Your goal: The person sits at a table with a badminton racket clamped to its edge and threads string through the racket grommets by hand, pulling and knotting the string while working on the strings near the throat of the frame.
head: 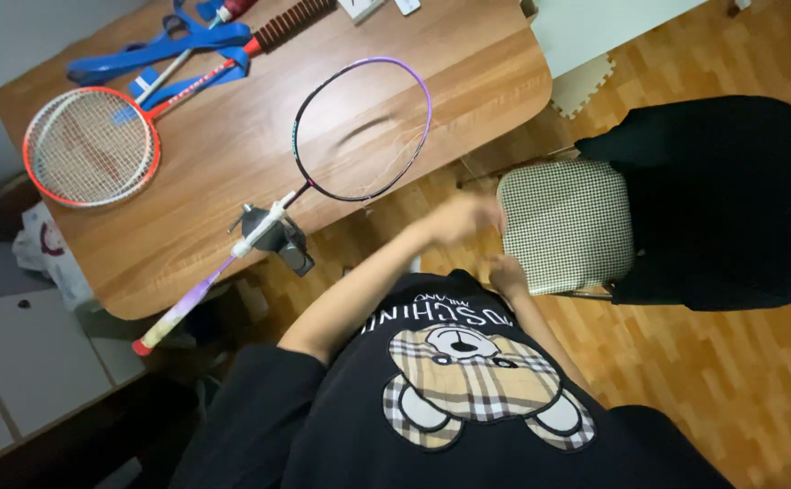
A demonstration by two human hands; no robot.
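Landmark: the purple racket point(362, 127), its frame lying on the wooden surface point(232, 163) near the right edge, held at the shaft by a grey clamp point(273, 234); its handle sticks out past the front edge of the surface, down and to the left.

Far left of the purple racket lies an orange racket point(92, 145), fully strung, well apart from it. Above that, further back on the surface, lie blue straps point(160, 50) and a ridged brown handle point(291, 23).

The purple racket's head looks mostly unstrung; only a few thin strings point(395, 154) run loose across its lower right side, towards the hands.

Just below and to the right of the purple racket is the left hand point(463, 217), blurred, fingers drawn together as if pinching a string, though the string itself is too fine to make out there. Below that, the right hand point(507, 272) is loosely curled near the person's chest; whether it holds anything cannot be told.

Right of the hands stands a chair with a checked cushion point(566, 226), and beyond it a black chair point(722, 199).

Risks, as I judge them: a hard pull on the string could shift the racket in the clamp, or kink the string at the frame. The overhanging handle could be knocked by a knee.
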